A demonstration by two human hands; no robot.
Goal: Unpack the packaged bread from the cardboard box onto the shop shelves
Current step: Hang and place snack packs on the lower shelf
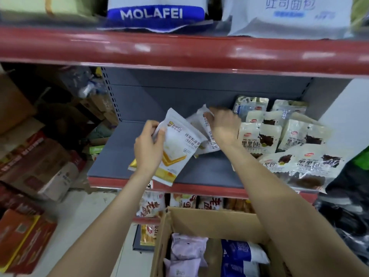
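Observation:
My left hand (148,145) grips a white bread packet with a yellow sandwich picture (175,150), held tilted over the grey middle shelf (119,156). My right hand (223,126) is closed on a second white packet (201,124), which leans further back on the same shelf. Below my arms stands the open cardboard box (209,220); inside it lie pale purple packets (187,250) and blue-and-white packets (239,254).
White-and-brown bread packets (279,140) fill the shelf's right half. The red-edged upper shelf (179,50) carries a blue MOLAFEI bag (155,15). The lower shelf holds more packets (153,204). Stacked cartons (40,172) crowd the floor at left; dark bags (343,216) sit at right.

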